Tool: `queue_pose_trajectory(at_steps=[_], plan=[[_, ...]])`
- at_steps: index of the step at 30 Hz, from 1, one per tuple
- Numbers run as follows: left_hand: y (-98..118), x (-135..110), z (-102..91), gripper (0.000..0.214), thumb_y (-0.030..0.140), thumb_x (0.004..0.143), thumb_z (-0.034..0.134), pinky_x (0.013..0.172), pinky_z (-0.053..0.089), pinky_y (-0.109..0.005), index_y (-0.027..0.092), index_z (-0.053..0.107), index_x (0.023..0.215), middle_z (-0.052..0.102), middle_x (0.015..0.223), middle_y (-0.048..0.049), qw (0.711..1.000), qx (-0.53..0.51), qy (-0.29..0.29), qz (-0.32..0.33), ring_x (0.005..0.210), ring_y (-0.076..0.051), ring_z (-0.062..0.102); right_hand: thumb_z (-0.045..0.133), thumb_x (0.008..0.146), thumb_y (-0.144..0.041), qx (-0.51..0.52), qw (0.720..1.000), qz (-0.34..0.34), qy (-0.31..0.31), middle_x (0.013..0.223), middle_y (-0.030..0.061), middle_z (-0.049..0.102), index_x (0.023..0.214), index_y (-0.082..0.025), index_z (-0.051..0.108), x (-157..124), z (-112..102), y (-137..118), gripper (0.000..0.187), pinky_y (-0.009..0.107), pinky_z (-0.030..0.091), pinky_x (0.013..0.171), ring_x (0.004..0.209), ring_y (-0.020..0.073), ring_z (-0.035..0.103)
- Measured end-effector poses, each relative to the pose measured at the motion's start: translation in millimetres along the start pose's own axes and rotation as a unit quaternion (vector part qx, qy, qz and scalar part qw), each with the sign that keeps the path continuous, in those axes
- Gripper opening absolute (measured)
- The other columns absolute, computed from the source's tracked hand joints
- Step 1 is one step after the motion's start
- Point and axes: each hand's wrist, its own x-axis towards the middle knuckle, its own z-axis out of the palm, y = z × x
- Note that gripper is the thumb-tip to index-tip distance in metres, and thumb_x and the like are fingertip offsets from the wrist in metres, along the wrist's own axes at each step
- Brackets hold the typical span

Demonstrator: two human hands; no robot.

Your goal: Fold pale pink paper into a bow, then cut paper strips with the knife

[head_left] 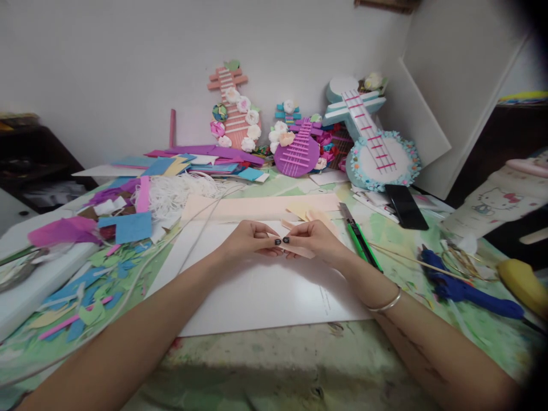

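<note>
Soft, even, bright light; faint shadows; edges warped, corners dark.

green knife (362, 240), phone (406, 206), glue gun (466, 291)

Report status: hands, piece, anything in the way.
Both shut: left hand and right hand pinch the peach foam piece, fingertips meeting. Piece over the white sheet. Nearby: green utility knife, beside right hand, not touching.

Three foam guitars are leaning at top center: salmon guitar (233, 108), purple guitar (297, 153), teal guitar (379, 153). One black phone (406, 206), one green cutter (360, 238) and one blue glue gun (468, 292) are lying at the right. Mid-frame, two hands, left hand (250, 240) and right hand (315, 240), are pinching one peach piece (287, 224).
</note>
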Motion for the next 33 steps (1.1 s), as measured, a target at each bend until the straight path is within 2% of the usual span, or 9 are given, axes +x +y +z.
queue_pose_trajectory(at_steps=[4, 9, 13, 17, 25, 33], plan=[[0, 0, -0.2, 0.031, 0.03, 0.066, 0.081, 0.072, 0.059, -0.027, 0.008, 0.069, 0.082, 0.074, 0.077, -0.0137, 1.0, -0.004, 0.0, -0.001, 0.075, -0.021, 0.072, 0.078, 0.06, -0.05, -0.019, 1.0, 0.009, 0.002, 0.064, 0.0057, 0.07, 0.071, -0.012, 0.072, -1, 1, -1, 0.04, 0.024, 0.051, 0.057, 0.057, 0.0138, 0.065], [-2, 2, -6.2, 0.031, 0.03, 0.066, 0.081, 0.073, 0.059, -0.027, 0.009, 0.068, 0.083, 0.074, 0.075, -0.0122, 0.999, -0.023, 0.021, 0.016, 0.075, -0.02, 0.072, 0.077, 0.064, -0.049, 0.013, 0.999, 0.024, -0.024, 0.071, 0.0074, 0.072, 0.08, -0.011, 0.072, -1, -6, 0, 0.041, 0.024, 0.053, 0.06, 0.06, 0.0132, 0.067], [-1, 2, -8.5, 0.034, 0.031, 0.062, 0.083, 0.071, 0.059, -0.028, 0.009, 0.067, 0.082, 0.074, 0.074, -0.0132, 0.998, -0.043, 0.039, 0.017, 0.074, -0.022, 0.072, 0.078, 0.065, -0.045, 0.029, 0.999, 0.034, -0.02, 0.071, 0.0079, 0.072, 0.075, -0.01, 0.07, 1, -11, 4, 0.037, 0.021, 0.053, 0.056, 0.058, 0.0121, 0.067], [2, 1, -7.9, 0.036, 0.029, 0.056, 0.085, 0.067, 0.059, -0.027, 0.008, 0.067, 0.079, 0.073, 0.072, -0.0146, 0.997, -0.063, 0.052, 0.008, 0.071, -0.024, 0.072, 0.079, 0.066, -0.042, 0.046, 0.998, 0.028, -0.022, 0.07, 0.0076, 0.072, 0.074, -0.01, 0.07, 2, -13, 5, 0.034, 0.02, 0.054, 0.054, 0.057, 0.0118, 0.068], [4, 4, -11.5, 0.025, 0.019, 0.056, 0.079, 0.055, 0.057, -0.024, 0.009, 0.065, 0.074, 0.072, 0.068, -0.0138, 0.991, -0.085, 0.102, -0.014, 0.062, -0.024, 0.071, 0.083, 0.062, -0.036, 0.077, 0.996, 0.033, -0.022, 0.07, 0.0085, 0.073, 0.074, -0.01, 0.071, 2, -17, 5, 0.031, 0.018, 0.053, 0.05, 0.056, 0.0125, 0.068], [3, 5, -14.0, 0.03, 0.026, 0.056, 0.081, 0.054, 0.056, -0.025, 0.011, 0.061, 0.073, 0.071, 0.065, -0.0109, 0.99, -0.083, 0.115, -0.016, 0.064, -0.025, 0.071, 0.083, 0.061, -0.036, 0.058, 0.997, 0.032, -0.034, 0.067, 0.0075, 0.072, 0.075, -0.009, 0.07, 1, -14, 3, 0.033, 0.019, 0.053, 0.052, 0.055, 0.0116, 0.067]])
